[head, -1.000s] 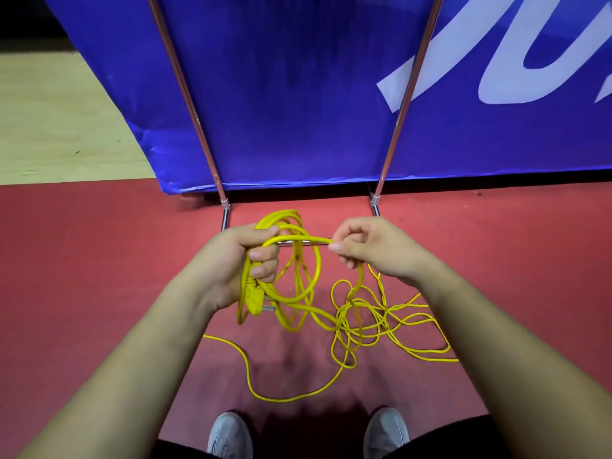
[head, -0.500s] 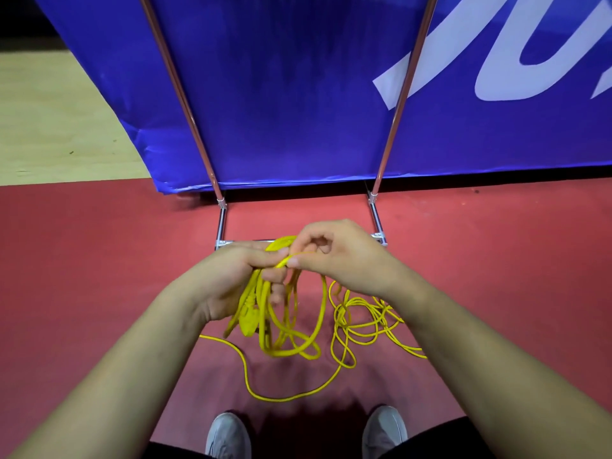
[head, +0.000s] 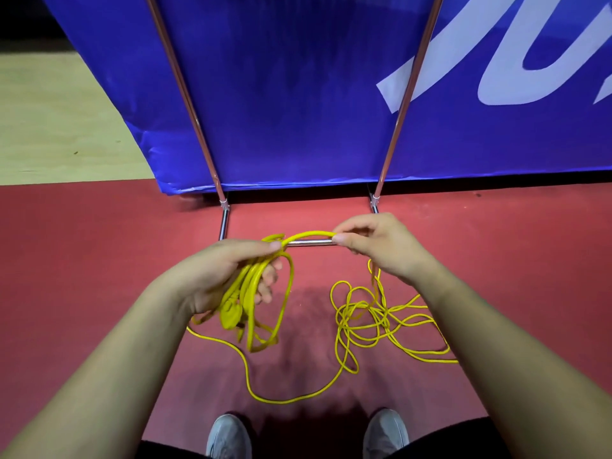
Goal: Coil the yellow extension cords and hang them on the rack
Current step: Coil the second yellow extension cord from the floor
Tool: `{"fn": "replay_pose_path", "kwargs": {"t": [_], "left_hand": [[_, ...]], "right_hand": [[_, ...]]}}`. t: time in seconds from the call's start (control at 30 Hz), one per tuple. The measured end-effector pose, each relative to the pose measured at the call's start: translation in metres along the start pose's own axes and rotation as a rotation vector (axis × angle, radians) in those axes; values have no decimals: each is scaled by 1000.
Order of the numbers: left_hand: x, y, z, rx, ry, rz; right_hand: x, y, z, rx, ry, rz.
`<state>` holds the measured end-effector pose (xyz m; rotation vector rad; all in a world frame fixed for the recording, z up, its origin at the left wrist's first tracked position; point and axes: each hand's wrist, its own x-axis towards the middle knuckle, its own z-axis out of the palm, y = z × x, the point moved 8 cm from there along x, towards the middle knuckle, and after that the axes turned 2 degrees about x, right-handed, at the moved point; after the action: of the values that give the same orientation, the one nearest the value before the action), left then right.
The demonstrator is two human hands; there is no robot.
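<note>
I note left grip point(head: 228, 279) holds coiled thin yellow extension cord point(head: 250, 279); right grip point(head: 381, 246) pinches its level span, slack rightward.

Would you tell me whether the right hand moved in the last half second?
Yes. The right hand, pinching the yellow cord, drew rightward from the left hand toward the rack's right pole.

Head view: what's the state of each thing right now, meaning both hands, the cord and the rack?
left hand: grips the gathered loops
right hand: pinches a strand, drawn level toward the left hand
coiled loops: bunched, hanging below the left hand
loose cord: tangled on the red floor, uncoiled
rack: standing, no cord hung on the part in view
</note>
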<state>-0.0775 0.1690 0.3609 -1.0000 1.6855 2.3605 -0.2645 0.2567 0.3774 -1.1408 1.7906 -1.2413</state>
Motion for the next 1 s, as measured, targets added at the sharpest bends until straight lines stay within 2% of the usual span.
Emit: {"fn": "replay_pose_path", "kwargs": {"t": [0.17, 0.27, 0.43, 0.57, 0.7, 0.77, 0.83, 0.93, 1.0], "left_hand": [[6, -1, 24, -35, -97, 84], [5, 2, 30, -20, -109, 132], [-4, 10, 39, -52, -180, 177], [-6, 9, 48, -117, -304, 177], [-10, 12, 41, -189, -295, 168], [-10, 13, 36, -163, -253, 183], [-9, 16, 33, -183, -222, 221], [-6, 19, 29, -282, -193, 226], [-4, 18, 28, -251, -139, 202]], "right_hand": [[-11, -38, 40, -58, -150, -131], [-12, -49, 50, -165, -149, -250], [-6, -15, 38, -363, -177, -189], [-1, -7, 34, -266, -121, -135], [-11, 4, 45, 115, -398, 92], [-16, 5, 50, 99, -485, 125], [-13, 4, 52, -29, -459, 104], [-7, -5, 43, -155, -328, 24], [-4, -9, 30, -258, -258, -6]]}}
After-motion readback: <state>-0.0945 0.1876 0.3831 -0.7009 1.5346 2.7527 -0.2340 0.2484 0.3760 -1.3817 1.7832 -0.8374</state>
